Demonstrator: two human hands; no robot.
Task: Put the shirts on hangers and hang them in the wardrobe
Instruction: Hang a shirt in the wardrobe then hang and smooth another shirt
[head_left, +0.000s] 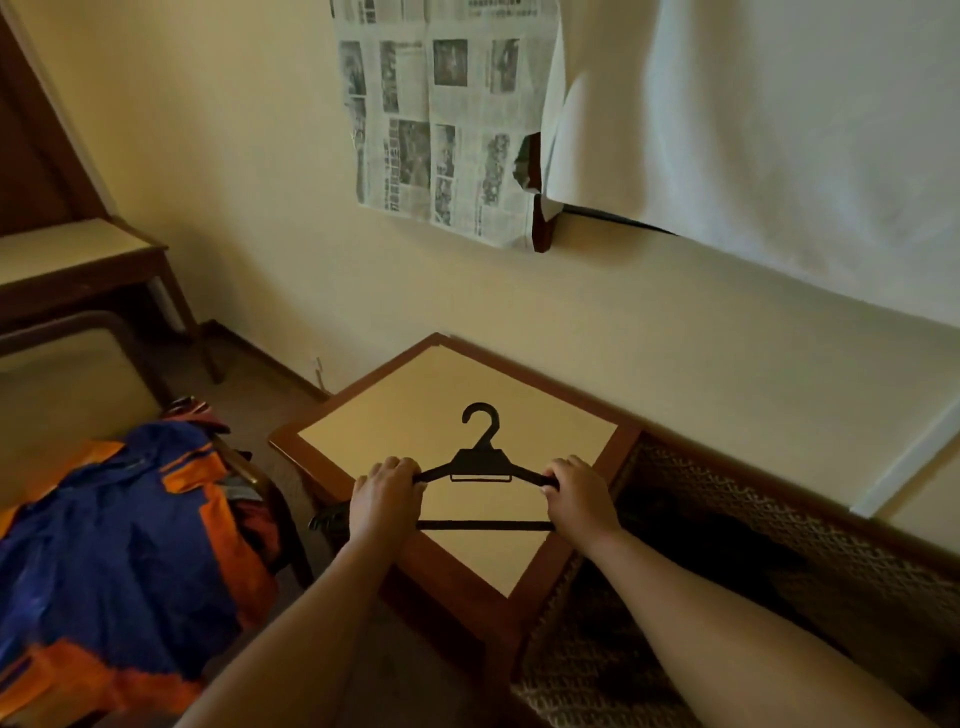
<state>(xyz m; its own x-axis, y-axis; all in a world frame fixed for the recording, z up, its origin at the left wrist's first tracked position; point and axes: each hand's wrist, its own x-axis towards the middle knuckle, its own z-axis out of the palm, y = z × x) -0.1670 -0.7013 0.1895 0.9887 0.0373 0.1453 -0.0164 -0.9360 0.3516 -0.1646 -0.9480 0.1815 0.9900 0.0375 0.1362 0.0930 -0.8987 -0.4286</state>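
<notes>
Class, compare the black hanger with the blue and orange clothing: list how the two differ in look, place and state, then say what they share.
The black hanger is rigid and one colour; the blue and orange clothing is soft, crumpled and two-coloured.
The hanger is over the small table; the clothing lies heaped on a chair at the left.
The left hand and right hand grip the hanger's arms; nothing touches the clothing.
Shared: the hanger carries no shirt yet.

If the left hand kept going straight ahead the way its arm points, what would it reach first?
Beyond the black hanger that the left hand already grips, the line runs up and away over the small table, which looks bare there. Next would probably be the cream wall behind it, though depth is unclear.
</notes>
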